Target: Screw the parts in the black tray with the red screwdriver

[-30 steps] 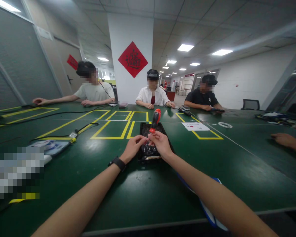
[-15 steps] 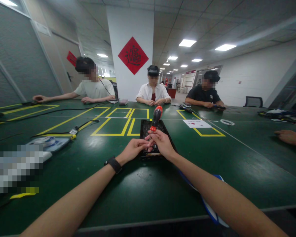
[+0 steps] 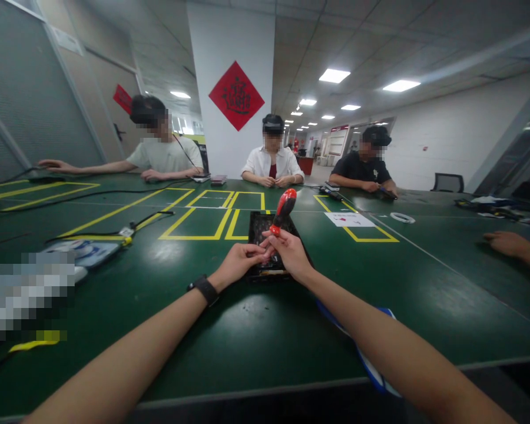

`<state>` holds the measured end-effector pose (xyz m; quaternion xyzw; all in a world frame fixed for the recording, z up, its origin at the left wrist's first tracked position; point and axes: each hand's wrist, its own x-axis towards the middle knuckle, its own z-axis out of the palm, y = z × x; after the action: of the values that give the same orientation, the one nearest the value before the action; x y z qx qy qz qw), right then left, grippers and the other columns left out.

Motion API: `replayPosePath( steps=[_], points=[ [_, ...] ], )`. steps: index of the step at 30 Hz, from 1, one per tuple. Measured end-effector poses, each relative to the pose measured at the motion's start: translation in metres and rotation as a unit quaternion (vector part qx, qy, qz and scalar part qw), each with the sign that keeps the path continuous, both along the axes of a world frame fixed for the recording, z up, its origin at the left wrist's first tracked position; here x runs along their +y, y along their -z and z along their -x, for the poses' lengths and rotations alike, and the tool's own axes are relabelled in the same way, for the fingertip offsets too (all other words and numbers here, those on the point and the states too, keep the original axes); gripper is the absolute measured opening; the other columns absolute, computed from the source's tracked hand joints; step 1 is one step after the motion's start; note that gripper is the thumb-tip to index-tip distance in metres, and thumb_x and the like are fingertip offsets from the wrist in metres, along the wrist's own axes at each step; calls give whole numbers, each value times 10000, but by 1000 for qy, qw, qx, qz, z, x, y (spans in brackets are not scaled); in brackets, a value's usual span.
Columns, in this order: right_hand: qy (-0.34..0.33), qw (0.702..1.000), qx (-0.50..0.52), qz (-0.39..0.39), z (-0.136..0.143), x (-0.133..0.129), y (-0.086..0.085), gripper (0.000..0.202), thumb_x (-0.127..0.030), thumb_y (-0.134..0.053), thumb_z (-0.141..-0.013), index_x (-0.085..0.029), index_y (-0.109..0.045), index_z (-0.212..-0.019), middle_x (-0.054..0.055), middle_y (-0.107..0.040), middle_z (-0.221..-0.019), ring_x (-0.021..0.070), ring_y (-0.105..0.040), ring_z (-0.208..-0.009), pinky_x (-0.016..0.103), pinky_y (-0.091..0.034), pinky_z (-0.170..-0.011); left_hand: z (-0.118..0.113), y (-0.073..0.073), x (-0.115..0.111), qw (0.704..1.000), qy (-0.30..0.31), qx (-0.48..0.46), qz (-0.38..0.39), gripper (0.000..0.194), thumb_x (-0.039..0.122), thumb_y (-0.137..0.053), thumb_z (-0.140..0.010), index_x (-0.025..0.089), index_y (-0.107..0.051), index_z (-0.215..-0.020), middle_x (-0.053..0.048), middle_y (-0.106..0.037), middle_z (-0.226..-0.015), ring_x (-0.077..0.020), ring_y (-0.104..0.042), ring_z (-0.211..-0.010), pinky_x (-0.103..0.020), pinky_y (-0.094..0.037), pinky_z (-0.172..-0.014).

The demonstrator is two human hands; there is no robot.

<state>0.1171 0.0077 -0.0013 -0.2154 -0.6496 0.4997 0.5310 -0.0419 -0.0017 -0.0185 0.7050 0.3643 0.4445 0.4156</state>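
We note a black wristband (image 3: 204, 290) on the left wrist. The left hand (image 3: 241, 262) is nearly closed, fingertips together; we cannot tell what it grips. The right hand (image 3: 289, 250) pinches a red-and-black screwdriver (image 3: 285, 207), handle up and tilted, over a black tray (image 3: 267, 277) on the green table (image 3: 247, 365). Beyond, we record a white sheet (image 3: 350, 219) and three seated people.

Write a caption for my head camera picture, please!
Over a black tray on a green table, the right hand grips a red-and-black screwdriver; the left hand is close beside.
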Motion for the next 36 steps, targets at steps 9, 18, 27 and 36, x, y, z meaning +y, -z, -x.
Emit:
replayPosePath(
  steps=[9, 18, 27, 36],
  points=[
    [54, 998, 10, 4, 2, 0, 0, 281, -362, -586, -751, -149, -619, -931, 37, -641, -793, 93, -574, -627, 225, -476, -582, -3, -1, -1, 999, -25, -36, -22, 270, 368, -640, -695, 129, -625, -821, -44, -671, -784, -141, -606, -712, -264, -466, -706],
    [30, 998, 41, 38, 3, 1, 1, 275, -338, -655, -689, -161, -560, -876, 6, -622, -746, 116, -608, -656, 230, -506, -566, 0, -6, -6, 991, -31, 76, -108, 295, 400, -529, -779, 140, -654, -844, -27, -645, -816, -154, -566, -772, -257, -429, -726],
    [0, 998, 50, 39, 1, 2, 2, 327, -369, -611, -732, -151, -584, -974, 49, -643, -813, 127, -623, -699, 278, -533, -650, 0, -6, -6, 990, -68, 75, -96, 293, 402, -576, -741, 138, -640, -851, -30, -649, -794, -142, -566, -717, -256, -428, -694],
    [22, 996, 63, 57, 2, -1, -1, 286, -329, -656, -697, -170, -530, -898, 14, -641, -739, 123, -623, -632, 241, -532, -559, -1, -9, -8, 992, -65, 78, -74, 289, 397, -680, -628, 129, -601, -702, -8, -616, -666, -120, -537, -628, -241, -422, -631]
  ],
)
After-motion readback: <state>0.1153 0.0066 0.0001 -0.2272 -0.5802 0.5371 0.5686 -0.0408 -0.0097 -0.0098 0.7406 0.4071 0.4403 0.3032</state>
